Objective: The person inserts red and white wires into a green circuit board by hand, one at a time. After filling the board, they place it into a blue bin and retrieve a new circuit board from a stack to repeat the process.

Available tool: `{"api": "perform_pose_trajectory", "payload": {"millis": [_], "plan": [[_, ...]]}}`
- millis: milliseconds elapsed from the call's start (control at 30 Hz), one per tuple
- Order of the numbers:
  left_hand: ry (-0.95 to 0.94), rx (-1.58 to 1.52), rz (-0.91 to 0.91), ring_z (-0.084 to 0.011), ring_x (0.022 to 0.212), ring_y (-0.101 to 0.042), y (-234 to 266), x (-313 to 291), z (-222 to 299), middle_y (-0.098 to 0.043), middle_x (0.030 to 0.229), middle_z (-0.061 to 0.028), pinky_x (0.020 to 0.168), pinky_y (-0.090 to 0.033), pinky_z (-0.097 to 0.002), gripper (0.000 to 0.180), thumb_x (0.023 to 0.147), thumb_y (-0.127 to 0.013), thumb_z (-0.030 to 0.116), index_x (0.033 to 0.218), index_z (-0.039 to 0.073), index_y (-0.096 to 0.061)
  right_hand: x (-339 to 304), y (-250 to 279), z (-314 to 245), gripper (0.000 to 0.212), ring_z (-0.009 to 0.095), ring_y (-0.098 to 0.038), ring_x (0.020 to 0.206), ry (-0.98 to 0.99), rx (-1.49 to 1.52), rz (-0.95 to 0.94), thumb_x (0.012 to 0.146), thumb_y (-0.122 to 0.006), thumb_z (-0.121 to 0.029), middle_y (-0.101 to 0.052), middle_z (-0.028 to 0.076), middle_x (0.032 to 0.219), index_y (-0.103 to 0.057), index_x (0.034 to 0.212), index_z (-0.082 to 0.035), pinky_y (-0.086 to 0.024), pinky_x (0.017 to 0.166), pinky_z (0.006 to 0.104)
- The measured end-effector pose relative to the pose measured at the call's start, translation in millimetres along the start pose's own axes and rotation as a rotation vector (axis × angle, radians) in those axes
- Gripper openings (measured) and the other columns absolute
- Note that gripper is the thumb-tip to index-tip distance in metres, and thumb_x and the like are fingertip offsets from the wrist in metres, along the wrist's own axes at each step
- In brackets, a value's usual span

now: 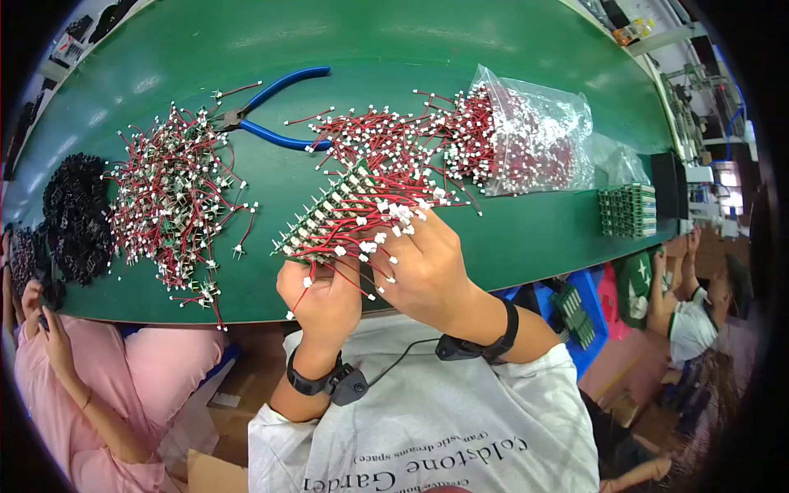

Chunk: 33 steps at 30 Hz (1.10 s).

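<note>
Between my hands is a green circuit board strip, tilted, with a row of white connectors along it and many red wires with white plugs fanning off its right side. My left hand is closed on its lower left end. Curled among the red wires is my right hand; its fingertips are partly hidden behind the white plugs. Just beyond the board lies a loose pile of red wire leads. A clear plastic bag spills more of these leads to the right.
Blue-handled cutters lie beside a heap of small wired boards. Farther left sits a black pile of parts. Stacked boards stand at the right, and a blue bin holds boards below the table edge. A person in pink sits at my left.
</note>
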<state>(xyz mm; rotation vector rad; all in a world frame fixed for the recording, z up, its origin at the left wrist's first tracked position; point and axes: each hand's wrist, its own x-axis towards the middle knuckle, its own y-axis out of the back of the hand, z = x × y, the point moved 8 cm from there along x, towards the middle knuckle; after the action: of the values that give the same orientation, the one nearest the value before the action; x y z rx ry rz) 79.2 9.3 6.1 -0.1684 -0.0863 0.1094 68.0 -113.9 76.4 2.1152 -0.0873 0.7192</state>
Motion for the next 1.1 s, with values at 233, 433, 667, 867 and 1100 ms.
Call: {"api": "perform_pose_trajectory", "payload": {"millis": [233,433,667,867,1100], "plan": [[0.051,-0.328,0.141,-0.0182,0.089,-0.068,19,11,-1,-0.069,0.103,-0.0120,0.081,-0.056,-0.0296,0.021,0.091,-0.059,-0.008,0.112,-0.006,-0.058,2,14,-5,0.019,0.028,-0.059,0.068,0.016,-0.005,0.024,0.070,-0.069,0.007,-0.061,0.011,0.079,-0.064,0.087,0.000,-0.047,0.058,0.0366],[0.211,-0.448,0.043,-0.0257,0.093,-0.069,23,12,-7,-0.067,0.107,-0.0175,0.084,-0.057,-0.0360,0.024,0.094,-0.065,0.009,0.111,-0.005,-0.056,23,52,-11,0.009,0.017,-0.052,0.059,-0.122,0.182,0.141,0.077,-0.064,0.009,-0.058,0.007,0.070,-0.062,0.081,0.001,-0.041,0.052,0.0281],[0.401,-0.582,0.008,-0.0266,0.094,-0.069,24,7,-11,-0.067,0.112,-0.0160,0.079,-0.057,-0.0340,0.022,0.096,-0.059,0.006,0.115,-0.004,-0.058,145,19,-55,0.009,0.029,-0.059,0.072,0.265,0.157,0.070,0.080,-0.068,-0.007,-0.058,0.011,0.076,-0.063,0.086,-0.002,-0.047,0.064,0.0395],[0.453,-0.658,-0.055,-0.0277,0.100,-0.067,29,6,-10,-0.066,0.114,-0.0156,0.084,-0.057,-0.0349,0.023,0.096,-0.056,0.003,0.118,-0.004,-0.058,138,43,-38,0.019,0.028,-0.062,0.084,0.242,0.119,0.207,0.080,-0.069,-0.006,-0.062,0.010,0.089,-0.068,0.098,-0.002,-0.051,0.072,0.0379],[0.414,-0.532,-0.105,-0.0251,0.095,-0.068,44,8,-7,-0.067,0.110,-0.0142,0.082,-0.056,-0.0348,0.022,0.096,-0.058,0.003,0.116,-0.004,-0.059,29,42,62,0.019,0.025,-0.062,0.083,-0.034,-0.002,-0.149,0.074,-0.072,0.001,-0.062,0.009,0.091,-0.071,0.091,-0.005,-0.051,0.069,0.0350]]}}
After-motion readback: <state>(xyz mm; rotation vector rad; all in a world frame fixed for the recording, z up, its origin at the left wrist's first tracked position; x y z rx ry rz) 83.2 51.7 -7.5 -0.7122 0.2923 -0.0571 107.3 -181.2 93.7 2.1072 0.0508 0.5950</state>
